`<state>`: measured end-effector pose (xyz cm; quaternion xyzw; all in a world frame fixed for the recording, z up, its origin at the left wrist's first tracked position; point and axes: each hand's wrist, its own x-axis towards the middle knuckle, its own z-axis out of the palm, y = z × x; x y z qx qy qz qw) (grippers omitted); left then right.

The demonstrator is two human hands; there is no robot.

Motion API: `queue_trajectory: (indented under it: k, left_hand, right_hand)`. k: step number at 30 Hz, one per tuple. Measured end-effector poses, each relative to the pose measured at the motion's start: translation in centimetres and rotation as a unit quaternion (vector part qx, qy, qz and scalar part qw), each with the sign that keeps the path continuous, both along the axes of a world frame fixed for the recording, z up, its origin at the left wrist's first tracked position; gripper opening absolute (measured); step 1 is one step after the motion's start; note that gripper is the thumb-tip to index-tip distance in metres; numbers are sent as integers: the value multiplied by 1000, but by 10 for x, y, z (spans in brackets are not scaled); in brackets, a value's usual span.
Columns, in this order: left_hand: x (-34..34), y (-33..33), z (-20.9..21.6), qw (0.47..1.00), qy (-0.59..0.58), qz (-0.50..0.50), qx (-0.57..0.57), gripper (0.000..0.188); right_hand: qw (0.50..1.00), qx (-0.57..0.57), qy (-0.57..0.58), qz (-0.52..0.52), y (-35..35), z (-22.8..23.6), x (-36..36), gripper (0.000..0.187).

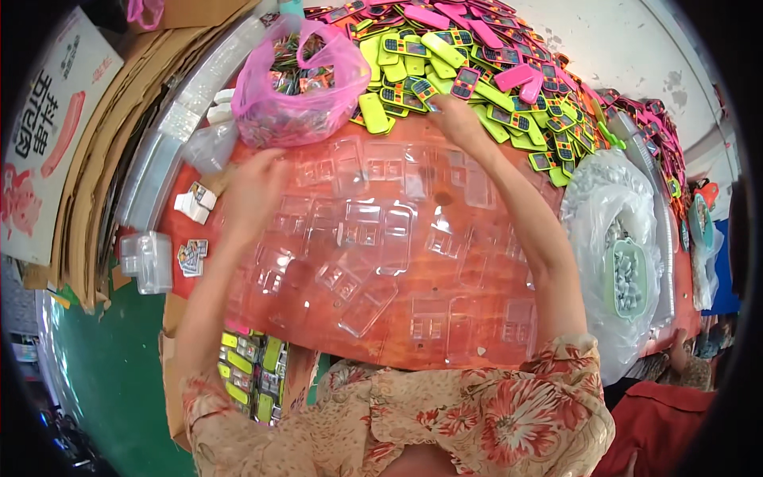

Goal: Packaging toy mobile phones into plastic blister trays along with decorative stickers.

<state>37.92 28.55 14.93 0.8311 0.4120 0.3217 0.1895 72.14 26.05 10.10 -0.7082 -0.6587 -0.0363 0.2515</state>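
At the near edge of a heap of toy phones (485, 75), yellow-green and pink, my right hand (455, 119) reaches in. Its fingers close on the end of a yellow toy phone (424, 91) with a dark keypad face. My left hand (258, 187) is smeared by motion over the left part of the table, near the pink bag; its fingers cannot be made out. Between my forearms, clear plastic blister shells (362, 230) lie open across the red table (397, 334), several overlapping. I see nothing inside the shells.
A pink plastic bag (298, 119) of small parts stands at the far left. White cards (195, 203), printed cards (191, 258) and stacked clear shells (147, 262) lie left. A carton of packed toys (254, 374) sits below the near edge. On the right, a green basket (629, 278) rests in clear plastic.
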Motion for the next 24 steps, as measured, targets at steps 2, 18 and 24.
queue_trajectory:
  k: [2, 18, 24]
  left_hand:
    - [69, 17, -15, 999, -11, -38, -30, 25]
    - [227, 70, -70, 947, 297, 119, -35, 82]
    - [239, 78, -86, 948, 289, 118, -67, 41]
  right_hand:
    - [997, 29, -42, 65, 30, -18, -3, 27]
    - [977, 38, -184, 98, 79, -44, 25, 37]
    - [987, 76, 139, -16, 62, -19, 28, 25]
